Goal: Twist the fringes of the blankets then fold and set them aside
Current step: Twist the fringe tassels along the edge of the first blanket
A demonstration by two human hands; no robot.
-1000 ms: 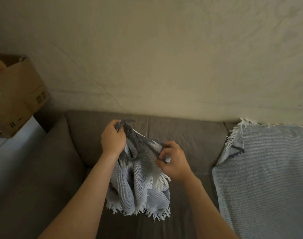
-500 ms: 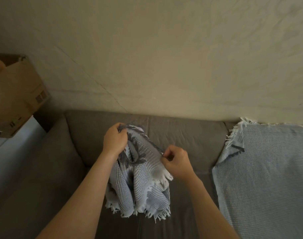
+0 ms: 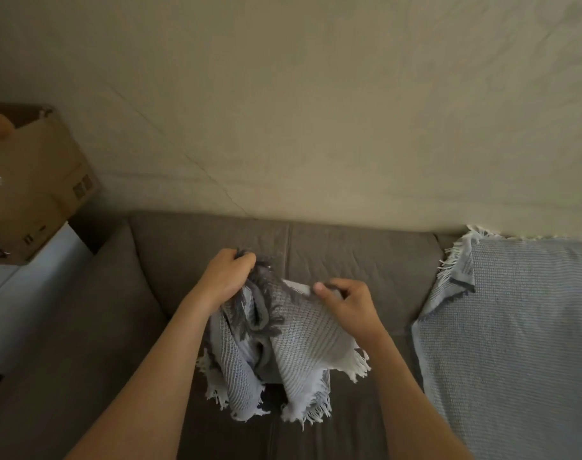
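A small grey-blue woven blanket [image 3: 302, 346] with white and dark grey fringes hangs bunched in the air above the sofa seat. My left hand [image 3: 228, 277] grips its top edge at the dark fringe, fingers closed around the cloth. My right hand [image 3: 347, 302] pinches the blanket's edge a little lower and to the right, thumb and fingers closed on it. White fringe dangles along the lower hem. A second, larger light-blue blanket [image 3: 515, 343] with a fringed corner lies spread over the right side of the sofa.
The grey sofa [image 3: 84, 343] fills the lower view, its backrest against a beige wall [image 3: 316, 111]. A cardboard box [image 3: 34, 194] sits on a white surface at the far left, beyond the sofa arm.
My right hand has shifted up and to the right along the blanket's edge, spreading the cloth wider. The left hand keeps its grip in nearly the same place. The lower hem has swung slightly.
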